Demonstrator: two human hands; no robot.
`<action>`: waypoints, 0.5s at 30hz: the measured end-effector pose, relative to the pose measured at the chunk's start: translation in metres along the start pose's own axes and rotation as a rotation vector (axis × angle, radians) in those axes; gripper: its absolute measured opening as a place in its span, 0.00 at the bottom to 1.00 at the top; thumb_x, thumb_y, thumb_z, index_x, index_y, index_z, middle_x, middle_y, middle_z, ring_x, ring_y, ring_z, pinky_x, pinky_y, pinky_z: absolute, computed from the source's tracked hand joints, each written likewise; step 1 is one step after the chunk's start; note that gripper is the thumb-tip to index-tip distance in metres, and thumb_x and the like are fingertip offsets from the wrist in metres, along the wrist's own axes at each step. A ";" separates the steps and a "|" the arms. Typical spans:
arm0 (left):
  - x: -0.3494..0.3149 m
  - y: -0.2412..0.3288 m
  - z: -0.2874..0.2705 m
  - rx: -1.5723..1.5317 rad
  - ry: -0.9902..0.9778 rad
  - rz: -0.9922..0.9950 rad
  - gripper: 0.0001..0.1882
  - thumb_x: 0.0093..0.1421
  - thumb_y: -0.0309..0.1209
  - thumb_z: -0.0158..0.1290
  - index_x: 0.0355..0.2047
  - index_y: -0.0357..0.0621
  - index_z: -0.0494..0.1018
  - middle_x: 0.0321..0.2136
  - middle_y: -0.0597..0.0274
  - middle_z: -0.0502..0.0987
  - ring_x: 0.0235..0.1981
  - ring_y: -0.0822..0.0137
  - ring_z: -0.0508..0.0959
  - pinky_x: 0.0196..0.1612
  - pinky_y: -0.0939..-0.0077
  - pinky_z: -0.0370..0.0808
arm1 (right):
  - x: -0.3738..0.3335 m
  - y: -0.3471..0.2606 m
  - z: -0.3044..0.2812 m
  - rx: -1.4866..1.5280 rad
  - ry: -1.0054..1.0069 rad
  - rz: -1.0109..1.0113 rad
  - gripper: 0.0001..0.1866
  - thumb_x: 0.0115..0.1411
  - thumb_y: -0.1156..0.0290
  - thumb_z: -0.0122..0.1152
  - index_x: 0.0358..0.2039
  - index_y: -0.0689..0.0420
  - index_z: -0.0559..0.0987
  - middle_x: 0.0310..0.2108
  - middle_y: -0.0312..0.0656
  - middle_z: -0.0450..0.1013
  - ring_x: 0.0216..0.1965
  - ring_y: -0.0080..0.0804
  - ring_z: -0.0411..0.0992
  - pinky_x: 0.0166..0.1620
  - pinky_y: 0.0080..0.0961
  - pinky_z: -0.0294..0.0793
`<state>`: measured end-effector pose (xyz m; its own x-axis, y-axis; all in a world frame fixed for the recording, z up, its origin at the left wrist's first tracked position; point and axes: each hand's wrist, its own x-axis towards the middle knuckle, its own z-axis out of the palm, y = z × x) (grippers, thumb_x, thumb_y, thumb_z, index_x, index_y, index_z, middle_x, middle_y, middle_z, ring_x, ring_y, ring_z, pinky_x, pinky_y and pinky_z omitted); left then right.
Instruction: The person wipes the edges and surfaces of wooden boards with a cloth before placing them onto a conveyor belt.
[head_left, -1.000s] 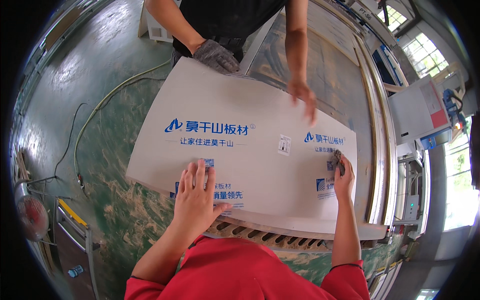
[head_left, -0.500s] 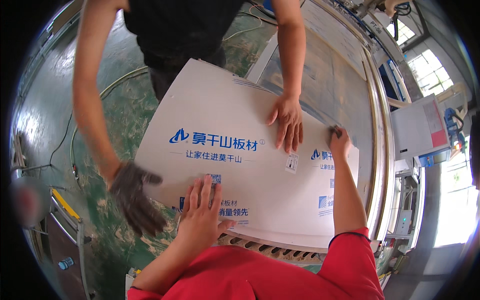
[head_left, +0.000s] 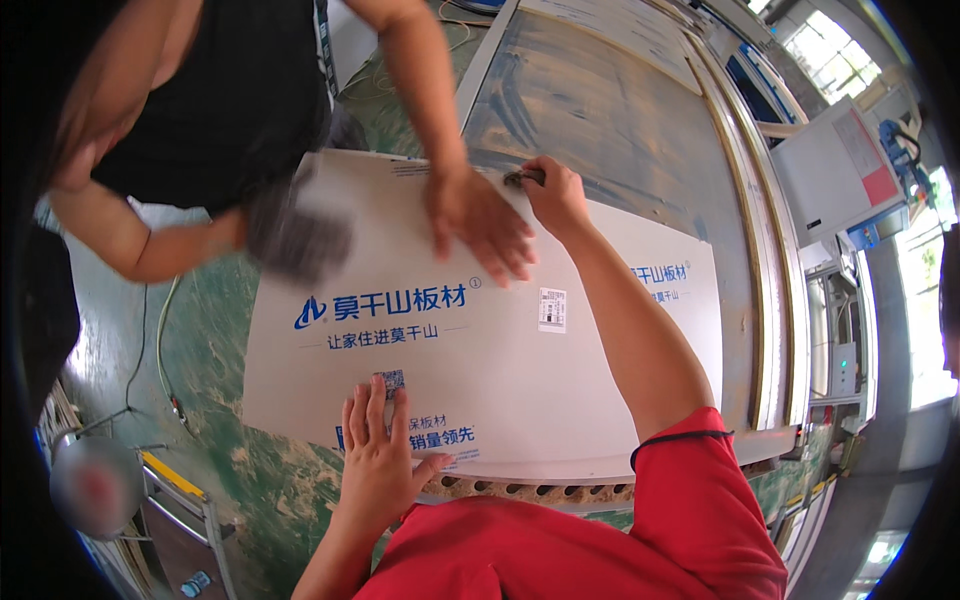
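Observation:
A white board point(head_left: 500, 390) with blue print lies in front of me, a small white label point(head_left: 552, 310) stuck near its middle. My left hand point(head_left: 380, 450) rests flat on its near left part, fingers spread. At the far edge, my right hand point(head_left: 560, 200) is closed on a small dark tool point(head_left: 520, 179) whose exact kind I cannot make out. Close beside it, a co-worker's bare hand point(head_left: 485, 225) is over the board's far part. The co-worker's other hand, in a dark grey glove point(head_left: 300, 235), is blurred by motion near the far left corner.
Beyond the board extends a dusty grey machine bed point(head_left: 600, 110), with long rails point(head_left: 745, 230) along its right. A white machine cabinet point(head_left: 840, 180) stands at the right. On the green floor at left lie a hose point(head_left: 165, 370) and a metal frame point(head_left: 190, 500) with a yellow bar.
My right hand has moved left along the far edge with the dark tool. The co-worker's gloved hand has gone from the near left to the far left corner; the co-worker has shifted left.

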<state>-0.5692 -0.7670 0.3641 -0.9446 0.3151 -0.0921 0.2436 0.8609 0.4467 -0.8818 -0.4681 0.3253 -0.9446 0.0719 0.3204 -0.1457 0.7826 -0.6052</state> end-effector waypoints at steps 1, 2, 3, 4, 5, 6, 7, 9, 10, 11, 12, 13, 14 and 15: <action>0.001 0.001 0.000 0.001 -0.005 -0.001 0.50 0.53 0.52 0.64 0.64 0.30 0.56 0.67 0.32 0.49 0.69 0.31 0.48 0.69 0.39 0.44 | 0.004 -0.001 0.001 0.066 -0.041 0.034 0.12 0.55 0.71 0.61 0.40 0.56 0.81 0.39 0.51 0.79 0.44 0.50 0.77 0.48 0.37 0.75; 0.000 0.001 0.000 0.006 -0.005 -0.006 0.50 0.53 0.52 0.64 0.64 0.31 0.56 0.67 0.32 0.49 0.69 0.31 0.48 0.69 0.39 0.44 | 0.008 -0.005 0.002 0.134 -0.087 0.065 0.12 0.55 0.71 0.61 0.40 0.56 0.81 0.39 0.52 0.79 0.45 0.52 0.76 0.49 0.39 0.74; -0.001 0.002 0.000 0.011 -0.004 -0.011 0.50 0.53 0.52 0.64 0.65 0.31 0.56 0.67 0.32 0.49 0.69 0.31 0.47 0.69 0.39 0.44 | 0.011 -0.007 0.000 0.203 -0.133 0.095 0.12 0.54 0.71 0.61 0.40 0.55 0.81 0.39 0.52 0.78 0.45 0.53 0.75 0.50 0.41 0.74; -0.001 0.003 0.000 0.016 -0.004 -0.016 0.50 0.53 0.52 0.64 0.65 0.31 0.56 0.67 0.32 0.49 0.69 0.31 0.47 0.69 0.39 0.44 | 0.012 -0.008 -0.004 0.169 -0.153 0.062 0.12 0.55 0.72 0.60 0.41 0.56 0.81 0.39 0.51 0.79 0.44 0.52 0.76 0.48 0.39 0.74; -0.001 0.004 0.001 0.024 0.001 -0.018 0.50 0.54 0.52 0.63 0.65 0.31 0.56 0.67 0.32 0.49 0.68 0.30 0.48 0.69 0.38 0.45 | 0.012 -0.010 -0.007 0.135 -0.181 0.029 0.12 0.56 0.74 0.60 0.41 0.56 0.81 0.39 0.50 0.79 0.43 0.51 0.77 0.47 0.38 0.75; -0.001 0.005 0.001 0.033 0.006 -0.021 0.49 0.55 0.53 0.63 0.65 0.30 0.56 0.67 0.31 0.49 0.68 0.30 0.49 0.68 0.38 0.45 | 0.012 -0.011 -0.009 0.100 -0.209 -0.005 0.11 0.56 0.76 0.59 0.41 0.57 0.81 0.39 0.49 0.80 0.42 0.50 0.77 0.46 0.36 0.75; -0.001 0.005 0.000 0.041 0.012 -0.024 0.49 0.55 0.53 0.62 0.64 0.30 0.57 0.67 0.31 0.50 0.68 0.30 0.50 0.68 0.38 0.45 | 0.012 -0.007 -0.014 -0.015 -0.189 -0.048 0.12 0.56 0.77 0.58 0.41 0.56 0.81 0.38 0.49 0.80 0.42 0.50 0.77 0.46 0.37 0.75; -0.001 0.005 0.000 0.048 0.006 -0.014 0.49 0.55 0.53 0.62 0.65 0.30 0.56 0.67 0.32 0.50 0.68 0.30 0.50 0.68 0.38 0.46 | 0.010 0.017 -0.037 -0.249 -0.157 -0.137 0.13 0.55 0.79 0.56 0.41 0.55 0.81 0.37 0.49 0.79 0.42 0.52 0.76 0.46 0.39 0.75; -0.001 0.005 0.000 0.045 0.006 -0.013 0.49 0.55 0.53 0.62 0.65 0.31 0.56 0.67 0.32 0.50 0.67 0.30 0.50 0.68 0.38 0.46 | 0.007 0.034 -0.052 -0.253 -0.126 -0.196 0.14 0.54 0.80 0.54 0.40 0.53 0.81 0.37 0.49 0.79 0.42 0.54 0.75 0.46 0.42 0.74; -0.001 0.005 0.000 0.039 0.006 -0.012 0.49 0.55 0.53 0.62 0.65 0.31 0.56 0.67 0.32 0.50 0.67 0.30 0.50 0.68 0.38 0.46 | 0.004 0.051 -0.065 -0.388 -0.127 -0.120 0.14 0.54 0.79 0.54 0.39 0.52 0.81 0.36 0.49 0.79 0.42 0.54 0.75 0.47 0.42 0.74; -0.001 0.005 0.000 0.029 0.005 -0.014 0.49 0.55 0.53 0.63 0.65 0.31 0.56 0.67 0.32 0.50 0.67 0.30 0.50 0.68 0.38 0.46 | 0.001 0.075 -0.076 -0.445 -0.093 -0.100 0.13 0.54 0.77 0.54 0.38 0.53 0.82 0.37 0.49 0.79 0.44 0.52 0.75 0.46 0.42 0.75; -0.002 0.005 0.001 0.014 0.002 -0.020 0.49 0.54 0.53 0.63 0.65 0.31 0.57 0.67 0.32 0.50 0.67 0.31 0.50 0.68 0.38 0.46 | -0.007 0.075 -0.089 -0.358 -0.066 -0.040 0.11 0.54 0.75 0.57 0.38 0.54 0.82 0.36 0.50 0.79 0.44 0.52 0.75 0.48 0.44 0.74; -0.002 0.005 0.001 0.008 -0.004 -0.025 0.49 0.54 0.52 0.63 0.65 0.32 0.56 0.67 0.32 0.49 0.67 0.31 0.50 0.68 0.38 0.46 | -0.010 0.077 -0.087 -0.327 -0.053 -0.023 0.11 0.54 0.74 0.58 0.38 0.54 0.82 0.36 0.50 0.79 0.44 0.53 0.75 0.48 0.44 0.74; -0.002 0.004 0.001 0.002 -0.011 -0.030 0.50 0.53 0.52 0.64 0.65 0.34 0.56 0.67 0.32 0.49 0.68 0.32 0.49 0.68 0.39 0.46 | -0.012 0.080 -0.084 -0.296 -0.040 -0.005 0.11 0.54 0.73 0.58 0.38 0.54 0.82 0.37 0.51 0.79 0.44 0.53 0.75 0.48 0.45 0.74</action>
<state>-0.5665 -0.7635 0.3649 -0.9488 0.2940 -0.1154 0.2159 0.8705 0.4422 -0.8578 -0.3545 0.3345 -0.9557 0.0482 0.2905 -0.0634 0.9297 -0.3629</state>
